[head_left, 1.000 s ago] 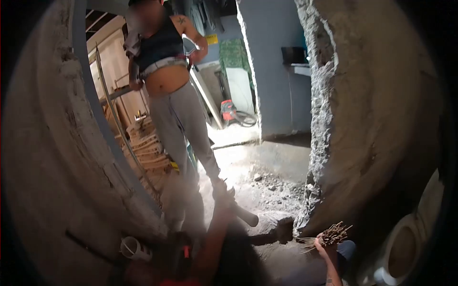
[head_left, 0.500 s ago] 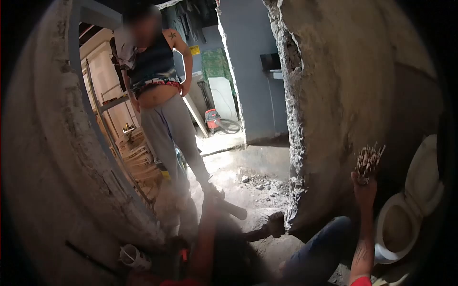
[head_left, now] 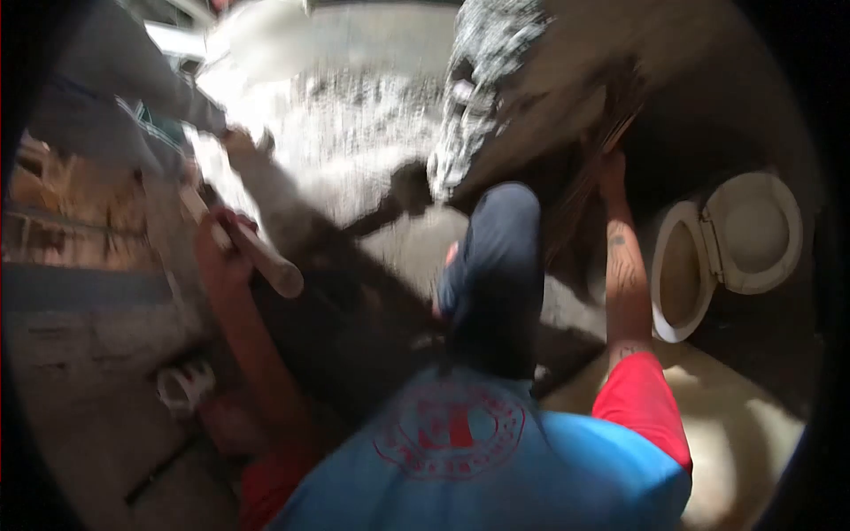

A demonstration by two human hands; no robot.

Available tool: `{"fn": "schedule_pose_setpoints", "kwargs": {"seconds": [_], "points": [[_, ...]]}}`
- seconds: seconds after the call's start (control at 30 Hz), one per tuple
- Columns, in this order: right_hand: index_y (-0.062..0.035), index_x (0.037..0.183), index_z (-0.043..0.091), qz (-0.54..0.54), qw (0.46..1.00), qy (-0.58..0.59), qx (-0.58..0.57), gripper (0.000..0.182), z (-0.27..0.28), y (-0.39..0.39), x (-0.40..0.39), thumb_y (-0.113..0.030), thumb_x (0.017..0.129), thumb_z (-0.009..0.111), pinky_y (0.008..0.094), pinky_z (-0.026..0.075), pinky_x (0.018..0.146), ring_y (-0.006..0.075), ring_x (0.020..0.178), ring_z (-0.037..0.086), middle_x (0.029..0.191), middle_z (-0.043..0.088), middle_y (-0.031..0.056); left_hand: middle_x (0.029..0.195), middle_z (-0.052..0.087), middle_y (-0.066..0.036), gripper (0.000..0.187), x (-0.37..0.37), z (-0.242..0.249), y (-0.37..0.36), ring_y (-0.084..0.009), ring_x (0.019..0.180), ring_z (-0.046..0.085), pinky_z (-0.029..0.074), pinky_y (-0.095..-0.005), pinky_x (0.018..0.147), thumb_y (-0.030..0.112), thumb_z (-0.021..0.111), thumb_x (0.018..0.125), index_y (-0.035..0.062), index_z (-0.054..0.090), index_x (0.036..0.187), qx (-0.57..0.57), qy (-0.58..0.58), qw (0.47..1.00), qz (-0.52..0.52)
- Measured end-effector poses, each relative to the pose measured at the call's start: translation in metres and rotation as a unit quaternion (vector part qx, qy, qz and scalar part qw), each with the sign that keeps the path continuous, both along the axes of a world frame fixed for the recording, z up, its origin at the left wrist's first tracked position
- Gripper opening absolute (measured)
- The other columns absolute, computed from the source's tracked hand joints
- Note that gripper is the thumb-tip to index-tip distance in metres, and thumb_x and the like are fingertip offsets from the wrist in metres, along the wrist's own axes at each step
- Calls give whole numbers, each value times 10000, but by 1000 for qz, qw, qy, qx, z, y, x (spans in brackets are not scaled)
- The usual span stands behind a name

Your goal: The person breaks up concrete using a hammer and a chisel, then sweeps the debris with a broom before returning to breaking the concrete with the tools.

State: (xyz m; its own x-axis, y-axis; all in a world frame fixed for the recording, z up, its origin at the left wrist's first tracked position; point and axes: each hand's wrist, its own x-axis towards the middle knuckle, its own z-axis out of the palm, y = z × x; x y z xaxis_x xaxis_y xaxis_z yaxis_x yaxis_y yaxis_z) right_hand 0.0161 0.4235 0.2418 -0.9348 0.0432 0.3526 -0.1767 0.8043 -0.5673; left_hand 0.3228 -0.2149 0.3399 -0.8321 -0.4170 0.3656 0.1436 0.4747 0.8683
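My left hand (head_left: 221, 248) is closed around a thick rod-like thing (head_left: 270, 261) with a blunt round end; motion blur hides its exact kind. A pale strip shows beside that hand's fingers. Off to the right, my arm reaches out along the dark wall. There my right hand (head_left: 611, 173) grips a bundle of thin sticks (head_left: 624, 119). The strands are smeared and extend above and below the fist.
A toilet (head_left: 680, 274) with its lid raised stands right of my right forearm. The wall's broken edge (head_left: 482, 80) rises ahead beside bright rubble (head_left: 354, 133). A person in grey trousers (head_left: 133, 88) stands at upper left. A white bucket (head_left: 184, 388) sits at lower left.
My view has tilted down, bringing my knee and blue shirt into sight. Both hands sit higher and further left in view, still holding their things. The sticks, earlier seen end-on, now show lengthwise.
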Motion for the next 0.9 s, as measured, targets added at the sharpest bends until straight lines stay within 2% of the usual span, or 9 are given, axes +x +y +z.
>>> {"fn": "schedule_pose_setpoints", "kwargs": {"seconds": [0.07, 0.1, 0.2, 0.27, 0.4, 0.47, 0.53, 0.6, 0.9], "points": [[37, 1125, 635, 29, 992, -115, -34, 503, 37, -45, 27, -351, 838, 776, 369, 507, 821, 253, 941, 678, 1010, 711, 146, 755, 537, -78, 128, 1, 24, 16, -215, 748, 555, 490, -357, 741, 133, 603, 903, 22, 559, 856, 541, 31, 840, -23], [27, 1190, 602, 19, 984, -158, -77, 559, 31, -55, 28, -346, 821, 796, 354, 494, 860, 235, 1007, 648, 1095, 684, 140, 773, 520, -76, 127, 0, 22, 12, -189, 760, 545, 486, -344, 746, 114, 597, 912, 19, 548, 843, 588, 31, 808, -12], [5, 1398, 431, 42, 979, -150, -131, 825, 2, -52, 30, -317, 764, 851, 335, 432, 999, 238, 1220, 523, 1373, 526, 163, 807, 498, -74, 137, 0, 29, 17, -164, 767, 530, 473, -327, 745, 102, 594, 916, 12, 537, 830, 676, 38, 735, 18], [18, 1460, 320, -91, 980, -178, -12, 960, 36, -68, 60, -296, 739, 870, 367, 384, 1071, 270, 1284, 461, 1467, 408, 205, 839, 472, -76, 143, -1, 35, 25, -160, 782, 513, 459, -313, 744, 95, 580, 921, 0, 525, 829, 646, 51, 759, 58], [73, 1307, 423, -2, 976, 203, -81, 475, 95, -192, 152, -46, 890, 617, 425, 403, 1049, 304, 1222, 475, 1289, 493, 213, 887, 436, -90, 134, 0, 24, -4, -155, 807, 483, 440, -317, 746, 95, 546, 933, 7, 507, 840, 668, -7, 742, 60], [21, 1164, 509, 200, 970, 106, 86, 383, 97, -230, 167, -83, 814, 624, 469, 429, 970, 287, 1104, 520, 1172, 537, 147, 947, 412, -95, 142, -3, 24, -15, -149, 831, 470, 436, -325, 762, 119, 519, 949, 15, 485, 860, 750, -1, 661, 19], [-126, 983, 662, 467, 871, -25, 155, 262, 87, -243, 161, -209, 745, 733, 485, 432, 915, 260, 927, 601, 1009, 614, 68, 967, 400, -93, 150, -11, 21, -19, -147, 841, 466, 435, -327, 769, 137, 505, 961, 21, 474, 870, 780, 12, 624, 52], [-156, 993, 661, 462, 833, -100, 288, 312, 61, -231, 159, -291, 731, 764, 479, 421, 938, 210, 973, 611, 1071, 629, 20, 987, 388, -91, 159, -21, 16, -19, -145, 851, 461, 434, -328, 775, 155, 490, 972, 27, 463, 881, 804, 30, 587, 89], [-147, 953, 664, 409, 815, -255, 322, 309, 80, -251, 135, -330, 739, 790, 441, 447, 907, 186, 925, 633, 971, 663, 16, 970, 398, -75, 238, -68, -2, -33, -137, 814, 465, 441, -306, 729, 264, 481, 1016, 54, 478, 904, 799, -94, 557, 206]]}}
